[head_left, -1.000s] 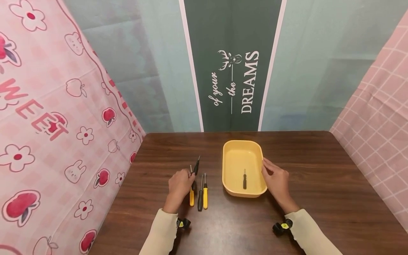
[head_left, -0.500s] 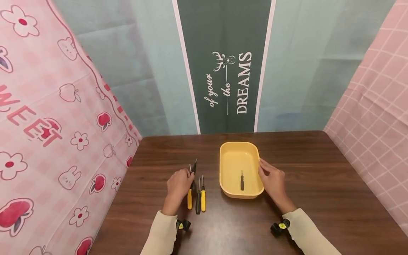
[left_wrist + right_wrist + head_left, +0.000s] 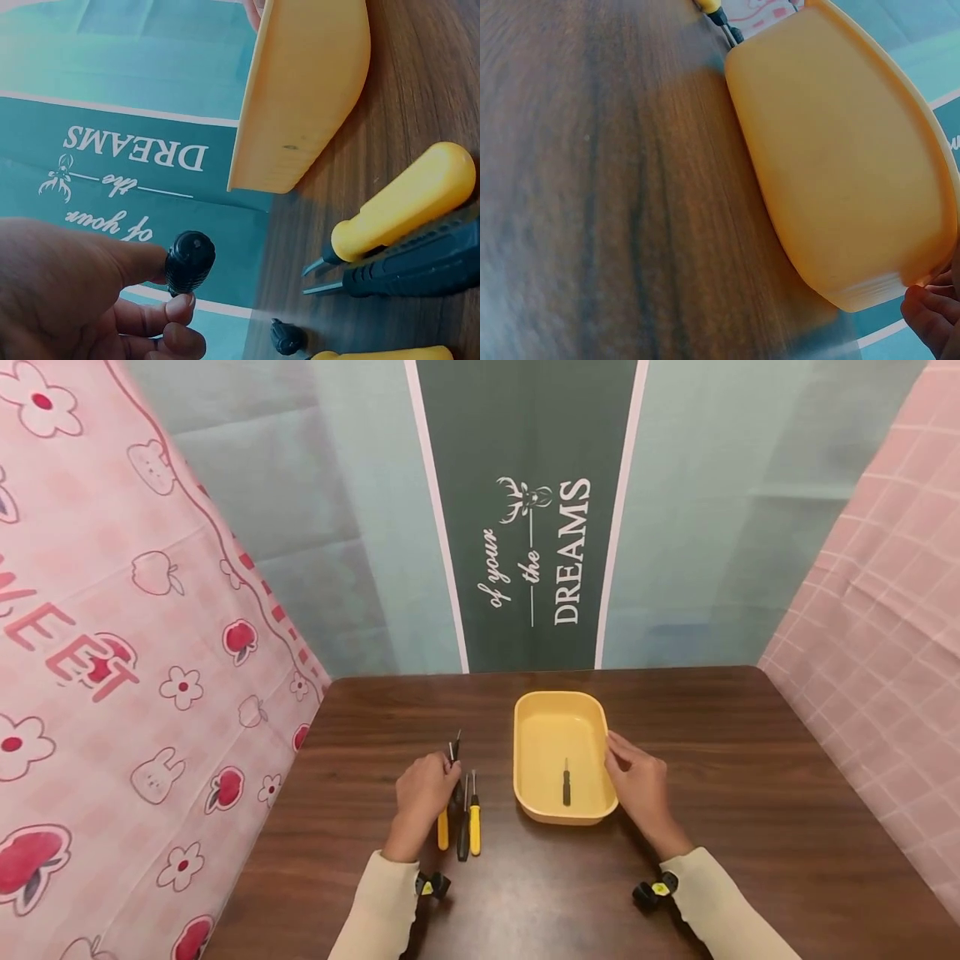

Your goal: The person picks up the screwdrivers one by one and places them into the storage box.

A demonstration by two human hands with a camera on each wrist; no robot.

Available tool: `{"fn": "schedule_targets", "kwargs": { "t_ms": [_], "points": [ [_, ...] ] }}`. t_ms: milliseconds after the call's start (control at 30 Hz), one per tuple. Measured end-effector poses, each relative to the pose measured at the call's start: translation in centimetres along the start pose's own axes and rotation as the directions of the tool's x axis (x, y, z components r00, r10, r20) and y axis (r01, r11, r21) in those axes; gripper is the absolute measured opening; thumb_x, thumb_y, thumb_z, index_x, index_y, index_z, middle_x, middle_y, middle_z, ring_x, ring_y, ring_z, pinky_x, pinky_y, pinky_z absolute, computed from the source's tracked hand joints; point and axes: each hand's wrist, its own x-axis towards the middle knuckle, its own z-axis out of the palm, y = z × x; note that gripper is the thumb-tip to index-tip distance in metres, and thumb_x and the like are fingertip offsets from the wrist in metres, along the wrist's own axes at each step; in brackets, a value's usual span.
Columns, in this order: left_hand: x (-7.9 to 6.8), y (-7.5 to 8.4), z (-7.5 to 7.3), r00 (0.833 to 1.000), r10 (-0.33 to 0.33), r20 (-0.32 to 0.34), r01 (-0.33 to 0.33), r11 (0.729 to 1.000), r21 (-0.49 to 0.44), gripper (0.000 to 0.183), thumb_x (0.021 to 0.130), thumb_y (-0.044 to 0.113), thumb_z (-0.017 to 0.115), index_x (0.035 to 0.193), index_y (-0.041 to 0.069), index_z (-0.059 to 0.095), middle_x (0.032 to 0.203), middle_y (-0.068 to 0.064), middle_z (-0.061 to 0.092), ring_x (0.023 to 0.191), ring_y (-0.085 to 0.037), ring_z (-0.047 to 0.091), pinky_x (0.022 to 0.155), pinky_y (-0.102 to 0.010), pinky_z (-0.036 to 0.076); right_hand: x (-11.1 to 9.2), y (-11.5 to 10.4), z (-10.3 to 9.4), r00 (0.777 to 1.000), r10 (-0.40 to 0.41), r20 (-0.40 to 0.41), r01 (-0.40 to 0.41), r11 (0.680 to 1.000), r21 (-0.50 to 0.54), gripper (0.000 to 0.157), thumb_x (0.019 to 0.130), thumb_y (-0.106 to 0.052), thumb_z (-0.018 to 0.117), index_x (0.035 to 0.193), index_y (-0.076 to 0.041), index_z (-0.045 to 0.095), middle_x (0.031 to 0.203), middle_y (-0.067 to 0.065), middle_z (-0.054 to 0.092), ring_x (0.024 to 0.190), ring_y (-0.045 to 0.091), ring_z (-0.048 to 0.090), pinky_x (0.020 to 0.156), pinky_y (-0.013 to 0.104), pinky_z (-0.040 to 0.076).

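Note:
My left hand point(image 3: 426, 783) pinches a black-handled screwdriver point(image 3: 189, 259) between thumb and fingers, its butt end facing the left wrist camera. Beside that hand lie a yellow screwdriver point(image 3: 442, 829), a black screwdriver point(image 3: 463, 839) and another yellow screwdriver point(image 3: 476, 831), roughly side by side. Part of the leftmost one is hidden by the hand. A yellow plastic tray point(image 3: 517, 768) stands to their right, with one small dark screwdriver point(image 3: 567, 789) inside. My right hand point(image 3: 641, 785) holds the tray's right rim with thumb and fingers.
The brown wooden table point(image 3: 712, 760) carries everything. A small black piece point(image 3: 286, 337) shows near the screwdrivers in the left wrist view; its kind is unclear. Pink patterned cloth point(image 3: 172, 693) hangs at the left, and a green cloth point(image 3: 525, 527) behind.
The head view has shifted slightly. My left hand has moved a little to the right relative to the loose screwdrivers, and its screwdriver's tip has swung nearer the hand. My right hand stays on the tray.

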Motion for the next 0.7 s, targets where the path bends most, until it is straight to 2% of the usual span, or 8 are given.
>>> {"fn": "schedule_targets", "kwargs": {
  "t_ms": [267,700],
  "points": [
    [0.2,0.2,0.1,1.0,0.014,-0.004,-0.014,1.0,-0.001,0.037,0.099,0.031,0.063,0.068,0.015,0.053,0.058,0.004,0.045,0.051,-0.014,0.045,0.048,-0.03,0.034,-0.1,-0.4,0.0,0.999,0.032,0.015,-0.032,0.999,0.01,0.027,0.083,0.006,0.074,0.11,0.008,0.073,0.115,0.017,0.072,0.105,0.036,0.07,0.086,0.0,0.034],
    [0.4,1.5,0.1,0.999,0.029,0.013,-0.029,0.999,-0.02,0.037,0.1,0.032,0.063,0.069,0.015,0.053,0.058,0.004,0.045,0.05,-0.014,0.046,0.048,-0.03,0.035,0.0,0.0,0.1,1.0,0.006,-0.007,-0.006,1.0,0.003,0.027,0.081,0.008,0.075,0.108,0.008,0.073,0.113,0.019,0.072,0.102,0.038,0.07,0.085,-0.001,0.034]
  ]
}}
